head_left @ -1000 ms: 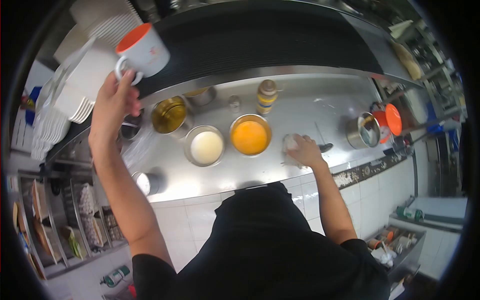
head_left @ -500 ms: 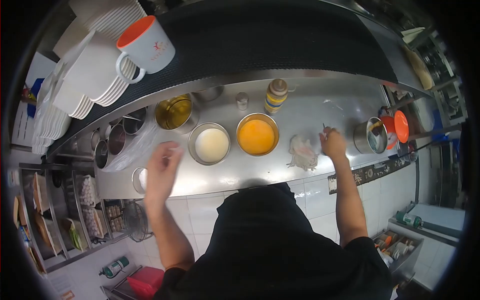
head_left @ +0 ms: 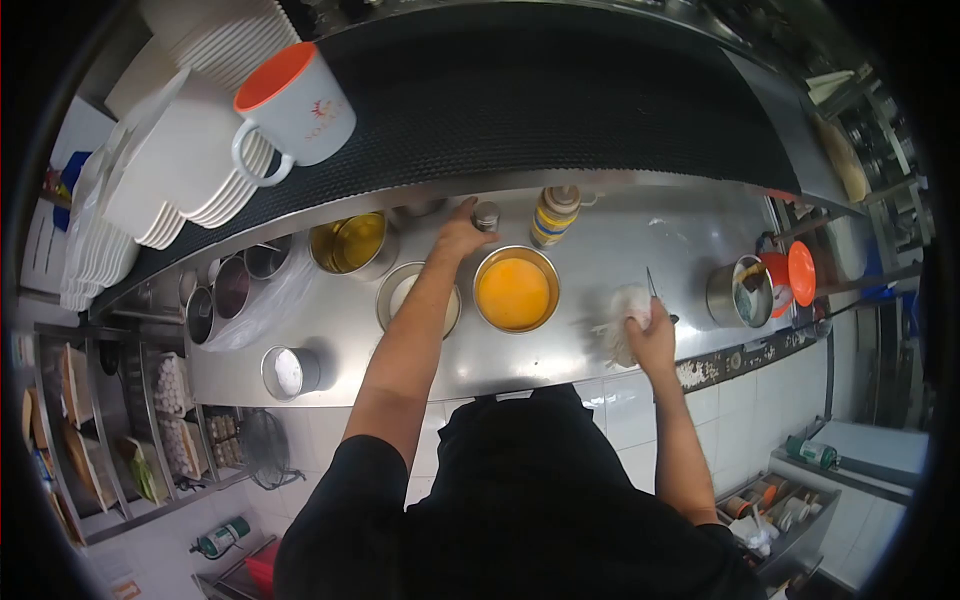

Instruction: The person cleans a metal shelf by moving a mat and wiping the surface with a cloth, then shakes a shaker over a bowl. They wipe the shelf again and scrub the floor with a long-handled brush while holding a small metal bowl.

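Note:
My left hand (head_left: 462,234) stretches to the back of the counter, with fingers and thumb around a small metal shaker (head_left: 486,216). Its forearm passes over a steel bowl of pale, creamy-white contents (head_left: 452,312) and hides part of it. Beside that stands a steel bowl of orange liquid (head_left: 516,290). My right hand (head_left: 652,338) is closed on a small knife (head_left: 651,282), its thin blade pointing away from me. Next to the fingers, partly behind them, lies a crumpled whitish plastic bag or cloth (head_left: 622,312).
Behind the orange bowl is a squeeze bottle (head_left: 555,216). Yellow oil fills a steel pot (head_left: 360,243) at left; a small steel cup with white powder (head_left: 290,372) sits near the front edge. At right stands a steel container (head_left: 740,291). A mug (head_left: 315,115) overhangs the raised shelf.
My left hand has gone from the counter's left front across the pale bowl to the shaker. My right hand has come in slightly left, against the crumpled white item.

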`<state>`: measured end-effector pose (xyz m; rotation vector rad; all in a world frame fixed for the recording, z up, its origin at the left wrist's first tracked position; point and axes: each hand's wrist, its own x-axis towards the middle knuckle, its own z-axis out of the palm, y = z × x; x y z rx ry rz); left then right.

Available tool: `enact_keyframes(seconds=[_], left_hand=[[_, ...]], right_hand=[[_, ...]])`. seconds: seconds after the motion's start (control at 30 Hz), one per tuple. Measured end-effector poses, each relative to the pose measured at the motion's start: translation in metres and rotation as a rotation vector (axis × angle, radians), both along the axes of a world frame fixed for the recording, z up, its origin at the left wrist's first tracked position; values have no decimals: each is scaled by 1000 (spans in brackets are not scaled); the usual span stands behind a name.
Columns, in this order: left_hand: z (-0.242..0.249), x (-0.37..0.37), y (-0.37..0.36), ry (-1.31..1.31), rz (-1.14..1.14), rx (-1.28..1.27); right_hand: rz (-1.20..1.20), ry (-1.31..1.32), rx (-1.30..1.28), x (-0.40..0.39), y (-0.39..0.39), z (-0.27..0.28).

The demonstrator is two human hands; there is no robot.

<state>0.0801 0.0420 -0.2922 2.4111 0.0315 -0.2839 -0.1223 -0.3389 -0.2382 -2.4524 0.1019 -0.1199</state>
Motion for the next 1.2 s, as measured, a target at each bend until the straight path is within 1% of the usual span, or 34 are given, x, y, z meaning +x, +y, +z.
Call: enact_keyframes(seconds=[0.07,0.13,0.17,0.27,0.3,0.37,0.47,0.53,0.63,0.7,0.73,0.83,0.93,1.03,1.07,1.17,1.2], left_hand=[[16,-2,-2,12,-43,22],[34,-6,-7,83,-44,-5],[44,-4,-9,109,-43,-19],[25,-3,-12,-101,31,-1],[34,-11,-10,-222,23,-8],[71,-41,-3,-457,8,-13],[129,-98,0,-542,-27,70],[157,-132,-4,-561,-19,42],[180,-170,-11,-622,-32,21],[190,-193,-15,-627,-26,42],[185,-199,-10,-645,-37,42],[192,-227,3,-457,-93,-23],[196,-246,9,-600,-110,-169],[218,-255,21,-420,90,-371],[212,-254,29,-397,116,-440],[207,-254,37,-339,156,-646],[219,-260,37,-304,118,-573]], right_hand=[[-118,76,325,-4,-2,18],[-206,162,662,-5,-3,23],[-214,141,754,-5,-1,24],[-267,94,1010,-8,12,49],[-253,76,992,-7,19,61],[-222,48,964,-7,34,88],[-84,-56,814,-1,69,124],[111,-238,547,4,102,148],[337,-547,192,7,155,160],[419,-511,81,5,182,164],[461,-494,27,4,190,166],[465,-457,8,6,206,173],[446,-484,240,31,211,168],[356,-383,543,27,210,183],[351,-361,594,14,212,194],[489,-588,459,-14,228,184],[524,-643,438,-18,236,180]])
